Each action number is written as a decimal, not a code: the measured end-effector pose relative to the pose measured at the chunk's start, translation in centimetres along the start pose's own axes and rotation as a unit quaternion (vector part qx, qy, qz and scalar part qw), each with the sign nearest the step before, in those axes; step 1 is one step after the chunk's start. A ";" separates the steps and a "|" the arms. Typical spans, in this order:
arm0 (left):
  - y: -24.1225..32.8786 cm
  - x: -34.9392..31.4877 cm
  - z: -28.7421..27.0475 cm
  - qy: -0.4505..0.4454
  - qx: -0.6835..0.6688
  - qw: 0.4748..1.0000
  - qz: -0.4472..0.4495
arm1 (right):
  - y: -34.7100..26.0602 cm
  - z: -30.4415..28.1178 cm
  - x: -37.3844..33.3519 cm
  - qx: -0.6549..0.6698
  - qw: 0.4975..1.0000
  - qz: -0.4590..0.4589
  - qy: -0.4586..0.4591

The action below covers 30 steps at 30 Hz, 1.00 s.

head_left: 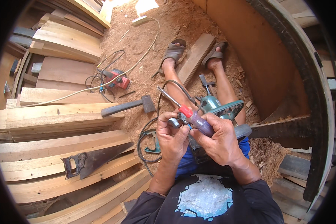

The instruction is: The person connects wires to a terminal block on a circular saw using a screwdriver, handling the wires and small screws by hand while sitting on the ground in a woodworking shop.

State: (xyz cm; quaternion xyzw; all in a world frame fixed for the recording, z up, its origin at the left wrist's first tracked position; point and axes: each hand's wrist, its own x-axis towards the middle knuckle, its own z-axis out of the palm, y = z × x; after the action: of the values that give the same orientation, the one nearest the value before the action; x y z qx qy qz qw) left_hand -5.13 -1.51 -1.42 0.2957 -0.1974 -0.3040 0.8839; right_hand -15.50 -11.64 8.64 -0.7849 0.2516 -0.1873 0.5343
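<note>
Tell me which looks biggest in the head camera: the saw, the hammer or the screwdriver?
1. Saw, the largest.
2. Hammer and screwdriver look about alike in length; the screwdriver sits nearer the camera in the hands, so I won't rank them.

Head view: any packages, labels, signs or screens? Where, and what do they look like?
No packages, signs or screens show.
Shirt print: pale blue-white cracked patch on the person's black shirt, bottom centre.
White flat piece: on the sawdust at the top edge; whether it is paper or board cannot be told.
Nothing label-like can be made out on the teal power tool in the lap.
</note>
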 end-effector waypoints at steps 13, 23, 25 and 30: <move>-0.5 0.1 0.0 -0.037 -0.009 0.999 0.002 | 0.4 -0.8 0.0 0.074 0.996 0.019 -0.043; -0.9 -0.3 -0.6 -0.029 -0.001 0.999 -0.021 | 0.3 -1.6 0.2 0.141 0.983 0.087 -0.078; -0.8 -0.1 -0.5 -0.034 -0.001 0.999 -0.015 | 0.3 -1.4 0.2 0.137 0.985 0.079 -0.068; -0.5 0.3 0.3 -0.045 0.013 0.999 -0.014 | 0.3 -1.1 -0.3 0.174 0.980 0.090 -0.047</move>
State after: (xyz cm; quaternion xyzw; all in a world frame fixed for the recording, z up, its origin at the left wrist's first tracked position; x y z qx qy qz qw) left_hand -5.26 -2.11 -1.44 0.2959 -0.2364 -0.3269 0.8659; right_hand -16.42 -12.35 8.73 -0.6621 0.2593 -0.1429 0.6885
